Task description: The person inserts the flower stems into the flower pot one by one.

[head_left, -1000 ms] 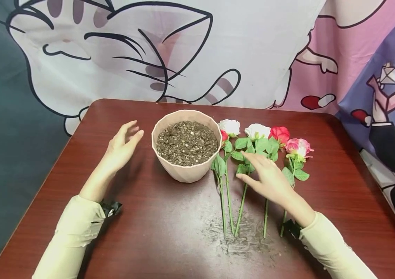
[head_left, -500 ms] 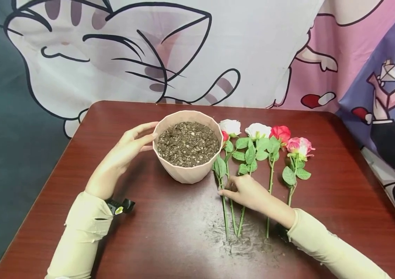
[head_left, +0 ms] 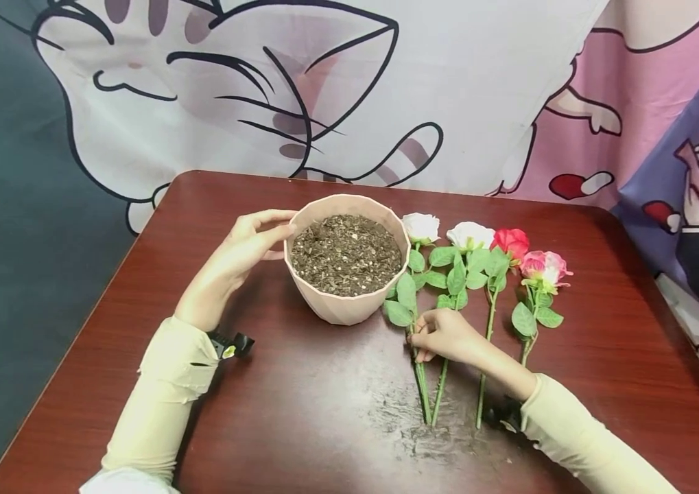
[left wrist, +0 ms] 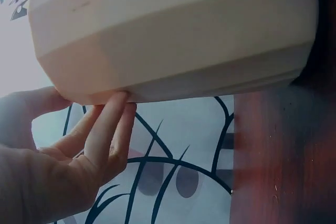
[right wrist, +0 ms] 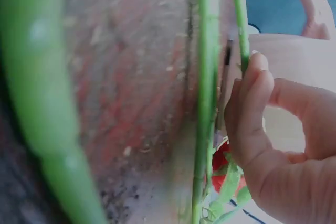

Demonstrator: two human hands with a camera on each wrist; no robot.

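Rose stem (right wrist: 240, 19) pinched in your right hand (head_left: 446, 335) beside the pot (head_left: 343, 309), left hand (head_left: 241, 247) unclenched against its wall; soil (head_left: 349, 254) bears none yet, other roses (head_left: 471, 235) alongside.

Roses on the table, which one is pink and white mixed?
The rose farthest right in the head view: its petals mix pink and white, while the others showing are plain white or plain red.

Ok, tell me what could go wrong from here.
The right hand pinches one stem close beside other stems, so lifting it might drag a neighbour along or snag the crowded leaves. The left hand touches the pot, so a careless push could slide or tip it and perhaps spill soil.
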